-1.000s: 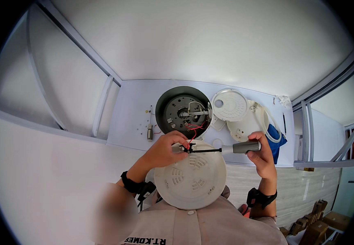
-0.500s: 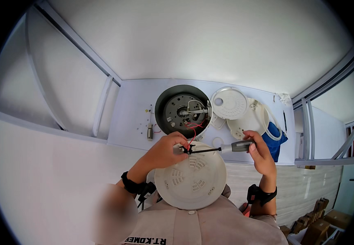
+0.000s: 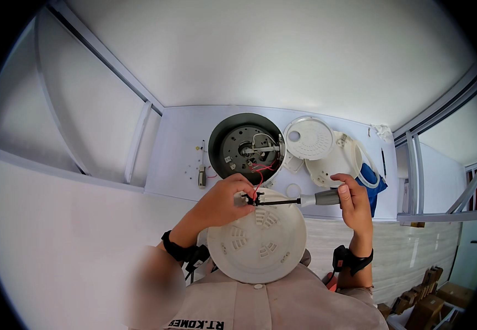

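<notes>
My left hand pinches a small black connector at the far edge of a round, off-white base cover. Red wires run from that connector into a round, dark-lined appliance housing on the table. In my right hand is the grey handle of a screwdriver, held level. Its dark shaft points left and the tip meets the connector; the exact contact is too small to make out. Slotted vents show on the cover, which rests against my body and the table's front edge.
On the white table, a second screwdriver lies left of the housing among several small screws. To the right are a perforated white disc, an off-white shell, a pale ring and a blue cloth. Cardboard boxes stand at lower right.
My right hand's fingers have shifted around the screwdriver handle, which has turned slightly. The left hand, connector and cover stay almost where they were.
</notes>
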{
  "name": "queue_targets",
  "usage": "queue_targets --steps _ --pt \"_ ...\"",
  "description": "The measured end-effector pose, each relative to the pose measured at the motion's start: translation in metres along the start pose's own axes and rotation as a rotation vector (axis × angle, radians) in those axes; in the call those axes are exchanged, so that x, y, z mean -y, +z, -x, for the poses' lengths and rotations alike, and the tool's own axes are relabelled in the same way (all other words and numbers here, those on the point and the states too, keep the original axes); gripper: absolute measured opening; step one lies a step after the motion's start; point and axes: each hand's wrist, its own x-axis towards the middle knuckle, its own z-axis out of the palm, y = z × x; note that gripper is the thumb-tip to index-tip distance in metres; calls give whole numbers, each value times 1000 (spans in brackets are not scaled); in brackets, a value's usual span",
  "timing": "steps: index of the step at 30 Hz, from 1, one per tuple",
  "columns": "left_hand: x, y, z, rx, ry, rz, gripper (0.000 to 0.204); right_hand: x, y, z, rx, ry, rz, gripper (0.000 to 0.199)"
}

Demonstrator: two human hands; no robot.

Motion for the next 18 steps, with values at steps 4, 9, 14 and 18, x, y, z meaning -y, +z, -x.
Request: queue_targets --steps 4,9,14,18 --pt "1 0 0 3 11 -5 23 -5 -4 2 99 -161 -114 42" --pt "5 1 -1 3 29 11 27 -13 -11 6 196 -185 -269 39" --pt "4 2 -5 -10 99 4 31 -8 -2 7 -1 -188 -134 36" --pt "2 0 -6 1 41 2 32 -3 -4 4 24 -63 -100 40"
